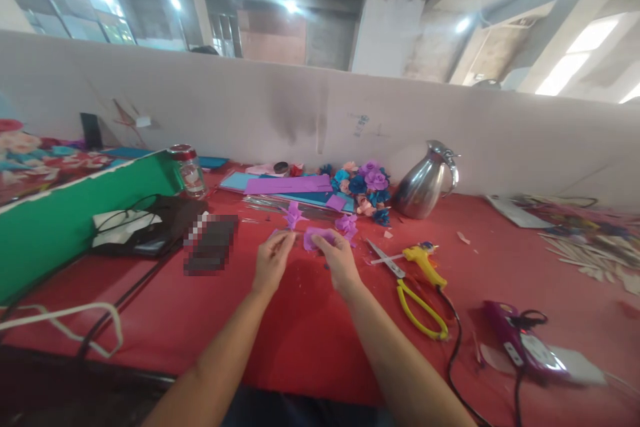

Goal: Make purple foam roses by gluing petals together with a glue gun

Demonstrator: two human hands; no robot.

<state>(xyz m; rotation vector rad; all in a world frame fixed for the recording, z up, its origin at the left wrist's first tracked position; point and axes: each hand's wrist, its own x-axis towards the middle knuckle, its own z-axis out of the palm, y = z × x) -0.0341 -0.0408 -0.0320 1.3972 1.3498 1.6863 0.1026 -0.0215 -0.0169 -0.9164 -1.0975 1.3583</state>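
Observation:
My right hand (340,260) pinches a small purple paper piece (311,241) between thumb and fingers, held just above the red tabletop. Close beside it, my left hand (274,260) has its fingertips pressed together; whatever they may hold is too small to make out. A purple paper flower (293,214) lies just beyond the left fingertips. Another purple flower (347,225) sits behind my right hand. Farther back, purple paper strips (290,185) rest on blue sheets, next to a cluster of purple, blue and pink paper flowers (369,181).
Yellow-handled scissors (423,310) and a yellow glue gun (425,263) with a black cord lie to the right. Behind them stands a steel jug (423,183). A purple power strip (525,340) is at front right. On the left are a glass jar (189,173) and a green board (85,227).

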